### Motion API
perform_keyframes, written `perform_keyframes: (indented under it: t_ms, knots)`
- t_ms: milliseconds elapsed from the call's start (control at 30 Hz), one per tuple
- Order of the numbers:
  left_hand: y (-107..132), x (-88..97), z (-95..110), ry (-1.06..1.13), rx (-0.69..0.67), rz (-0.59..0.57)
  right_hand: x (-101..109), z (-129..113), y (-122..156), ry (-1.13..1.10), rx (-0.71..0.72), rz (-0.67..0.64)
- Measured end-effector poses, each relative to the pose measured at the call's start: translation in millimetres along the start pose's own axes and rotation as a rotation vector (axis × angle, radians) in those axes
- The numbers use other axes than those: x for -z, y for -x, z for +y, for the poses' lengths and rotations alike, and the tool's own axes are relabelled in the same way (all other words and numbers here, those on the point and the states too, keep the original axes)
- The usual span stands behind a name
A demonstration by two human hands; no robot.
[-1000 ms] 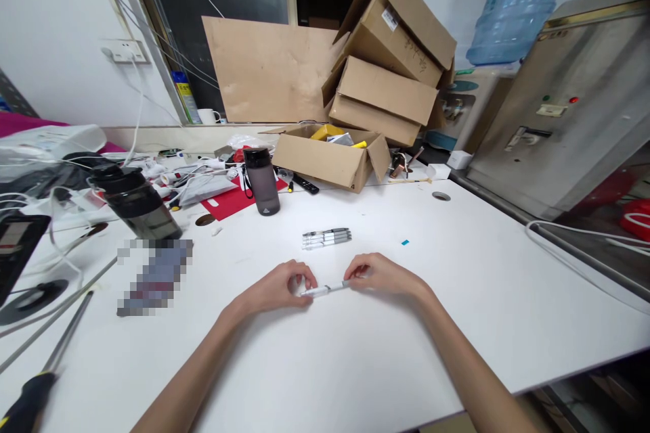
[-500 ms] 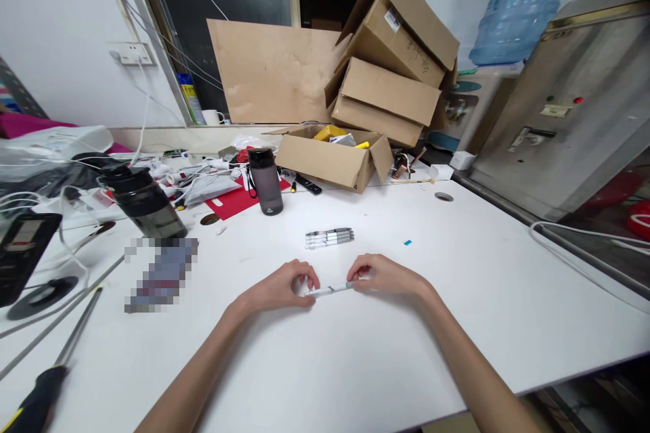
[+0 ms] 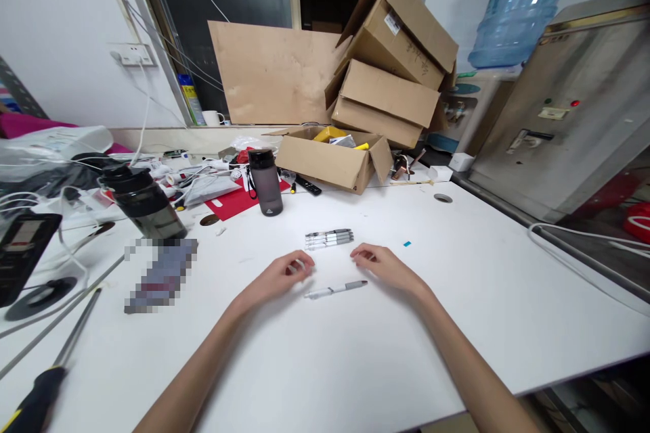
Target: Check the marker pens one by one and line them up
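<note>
A white pen (image 3: 335, 289) with a grey end lies alone on the white table (image 3: 355, 365), between my two hands. Just left of it and slightly beyond rests my left hand (image 3: 282, 272), fingers loosely curled, with nothing visible in them. My right hand (image 3: 382, 262) hovers past the pen's grey end, fingers relaxed and apart, empty. Neither hand touches the pen. A small bundle of similar pens (image 3: 329, 238) lies side by side a little farther back.
A dark bottle (image 3: 267, 181) and a larger dark jug (image 3: 145, 203) stand at the back left among cables. Cardboard boxes (image 3: 335, 157) pile up behind. A screwdriver (image 3: 35, 399) lies at the near left. A water dispenser (image 3: 477, 101) stands at the right.
Both hands have let go of the pen and drawn back from it toward the pen bundle. The pen now lies free on the table.
</note>
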State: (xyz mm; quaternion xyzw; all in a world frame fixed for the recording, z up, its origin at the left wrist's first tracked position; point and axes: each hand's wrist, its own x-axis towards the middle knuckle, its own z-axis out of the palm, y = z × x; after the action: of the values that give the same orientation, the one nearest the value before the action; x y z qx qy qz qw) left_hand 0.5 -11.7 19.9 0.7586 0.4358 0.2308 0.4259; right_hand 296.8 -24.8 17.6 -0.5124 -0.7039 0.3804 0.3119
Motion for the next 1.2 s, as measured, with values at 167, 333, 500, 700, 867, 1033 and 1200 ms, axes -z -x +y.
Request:
perform_keyframes:
  t_ms: [167,333,500,700,867,1033,1200]
  knots:
    - [-3.6,2.3,-9.1,0.218,0.201,0.232,-5.7,19.2,-13.4,0.011,0.010,0.240]
    - [-5.2,-1.1,-11.3,0.372,0.206,0.226,-15.2,31.4,-18.9,0.004,-0.048,0.267]
    - [-8.5,-3.9,-16.1,0.459,0.200,0.195,-20.7,33.4,-20.1,-0.021,-0.064,0.258]
    - [-10.8,-5.7,-16.1,0.520,0.176,0.194,-20.6,32.6,-20.8,-0.081,-0.046,0.237]
    - [-8.6,-6.9,-5.2,0.545,0.147,0.239,-19.2,30.9,-24.8,-0.226,-0.049,0.299]
    - [-5.2,-7.0,0.8,0.436,0.120,0.301,-18.0,22.8,-23.7,-0.428,-0.085,0.311]
    - [-8.4,-9.6,-6.6,0.343,0.101,0.300,-20.3,16.3,-18.6,-0.418,-0.072,0.235]
